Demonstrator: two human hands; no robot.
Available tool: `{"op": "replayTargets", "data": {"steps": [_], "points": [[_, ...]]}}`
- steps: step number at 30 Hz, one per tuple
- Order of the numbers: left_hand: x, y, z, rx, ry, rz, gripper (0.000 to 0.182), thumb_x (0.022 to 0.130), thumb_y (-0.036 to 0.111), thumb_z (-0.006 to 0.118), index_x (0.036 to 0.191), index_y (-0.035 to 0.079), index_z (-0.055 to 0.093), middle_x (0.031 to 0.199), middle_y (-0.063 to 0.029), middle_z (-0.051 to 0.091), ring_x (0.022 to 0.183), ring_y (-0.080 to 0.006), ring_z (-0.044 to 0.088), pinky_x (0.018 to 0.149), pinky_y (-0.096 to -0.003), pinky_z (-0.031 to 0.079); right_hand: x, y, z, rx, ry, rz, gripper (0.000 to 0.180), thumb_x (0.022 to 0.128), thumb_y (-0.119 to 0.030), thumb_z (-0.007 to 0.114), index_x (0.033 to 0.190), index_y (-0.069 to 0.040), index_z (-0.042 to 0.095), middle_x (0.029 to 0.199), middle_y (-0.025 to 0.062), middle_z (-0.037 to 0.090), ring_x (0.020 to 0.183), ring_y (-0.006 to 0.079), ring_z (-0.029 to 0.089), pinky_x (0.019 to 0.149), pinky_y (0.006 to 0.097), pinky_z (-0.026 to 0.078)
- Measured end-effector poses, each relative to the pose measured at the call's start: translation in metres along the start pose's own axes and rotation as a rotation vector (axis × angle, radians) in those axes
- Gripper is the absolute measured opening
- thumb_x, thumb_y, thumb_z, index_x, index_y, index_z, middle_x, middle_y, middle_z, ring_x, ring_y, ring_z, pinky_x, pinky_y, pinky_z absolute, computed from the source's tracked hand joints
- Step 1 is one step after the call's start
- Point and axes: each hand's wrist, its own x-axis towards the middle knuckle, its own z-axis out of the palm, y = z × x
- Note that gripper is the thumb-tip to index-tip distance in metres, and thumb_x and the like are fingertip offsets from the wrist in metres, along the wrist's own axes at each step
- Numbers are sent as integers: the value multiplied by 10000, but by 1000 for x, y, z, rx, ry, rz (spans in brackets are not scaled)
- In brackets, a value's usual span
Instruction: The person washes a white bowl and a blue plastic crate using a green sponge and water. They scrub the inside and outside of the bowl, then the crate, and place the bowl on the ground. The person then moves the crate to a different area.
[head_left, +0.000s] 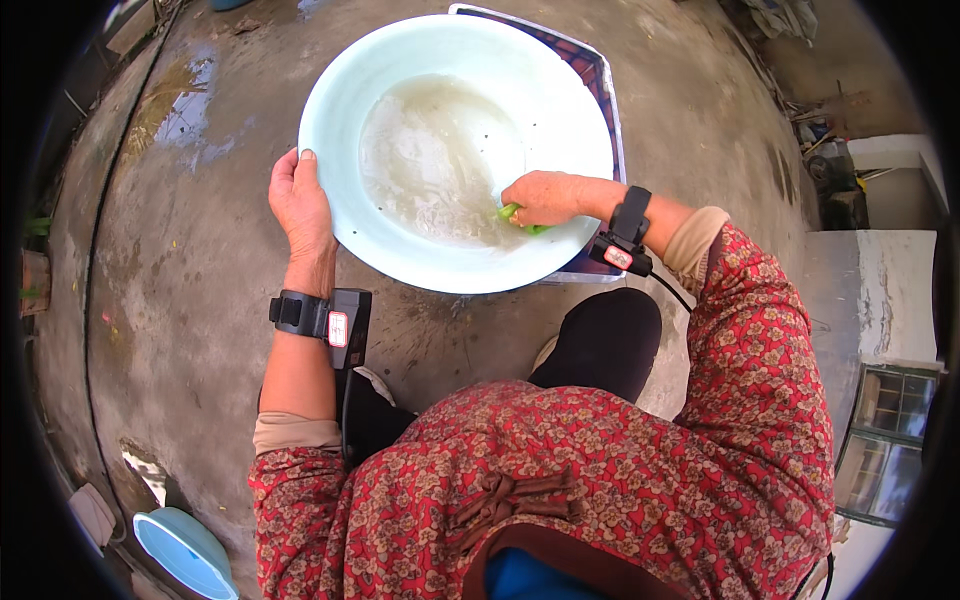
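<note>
A large pale-blue plastic basin (450, 268) is before me, with shallow cloudy water (427, 157) in its bottom. Several small dark specks dot its inner wall. My left hand (300, 195) grips the basin's left rim, with the thumb over the top edge. Inside the basin, toward the lower right, my right hand (544, 196) is closed around a bright green cloth or scrubber (536, 229) at the water's edge. Most of that green thing is hidden under the fingers, so its exact kind is unclear.
Beneath the basin, a plastic crate (616, 112) shows along the right side. The ground is concrete, with a puddle (184, 112) at upper left. A smaller blue basin (184, 551) stands at lower left. A dark hose or cable (94, 247) runs along the left.
</note>
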Motion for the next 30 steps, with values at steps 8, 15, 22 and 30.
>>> {"op": "replayTargets", "data": {"steps": [8,15,22,30], "points": [[7,-3,-8,70,-31,10,247,873,139,501,1023,-56,522,918,-80,585,792,-123,538,705,-264,450,-45,19,5,-89,718,431,125,765,-152,592,865,-78,610,1013,156,562,953,282,539,807,372,416],[25,9,-10,35,-95,-67,270,867,158,532,1040,-49,522,921,-89,594,783,-143,575,695,-269,479,-18,74,26,375,1191,489,230,784,-259,590,895,-62,632,1223,192,418,974,339,524,788,411,425],[21,36,-4,-188,-206,-105,346,856,208,560,1097,-34,507,994,-98,597,832,-170,593,737,-291,491,-7,61,60,927,1077,480,266,798,-225,583,910,16,591,762,176,612,713,282,594,652,360,433],[-49,48,6,46,-264,45,469,802,150,613,1205,-22,446,1070,-99,564,958,-172,540,859,-294,421,0,-2,113,1579,931,474,215,848,-206,551,956,-22,577,751,42,582,556,85,514,397,235,384]]}}
